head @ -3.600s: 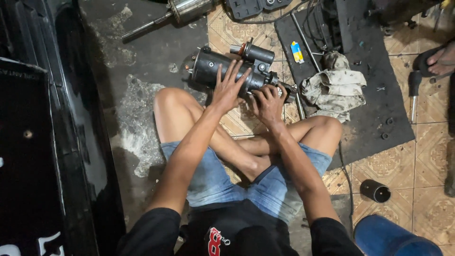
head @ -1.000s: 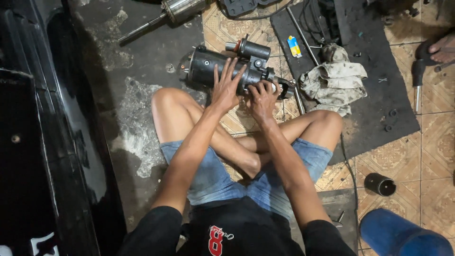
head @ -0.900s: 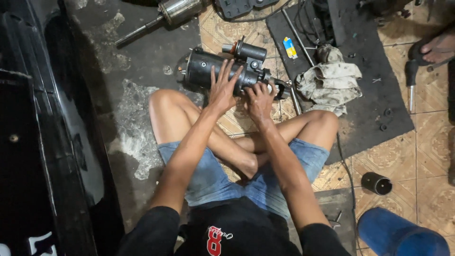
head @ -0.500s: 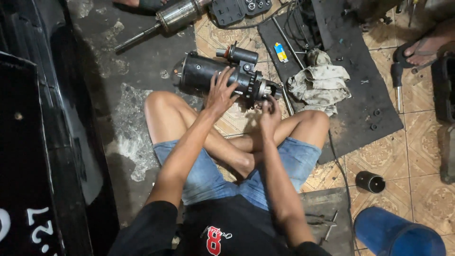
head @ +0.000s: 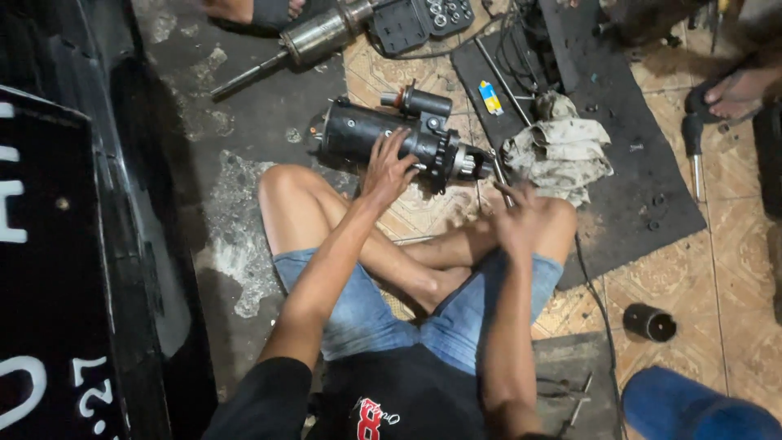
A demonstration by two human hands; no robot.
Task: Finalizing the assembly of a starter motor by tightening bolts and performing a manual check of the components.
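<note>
Head view: our left hand (head: 389, 169) rests spread open on the black motor (head: 383, 137); just beside the motor, our right hand (head: 517, 220) is blurred, its grip unreadable, near the rag (head: 562, 151).

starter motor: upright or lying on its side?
On its side. The starter motor lies lengthwise on the floor, pinion end toward the rag, left hand resting on its body.

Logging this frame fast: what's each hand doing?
Left hand: open, fingers spread on the black starter motor.
Right hand: blurred, holding nothing visible; cannot tell.
</note>
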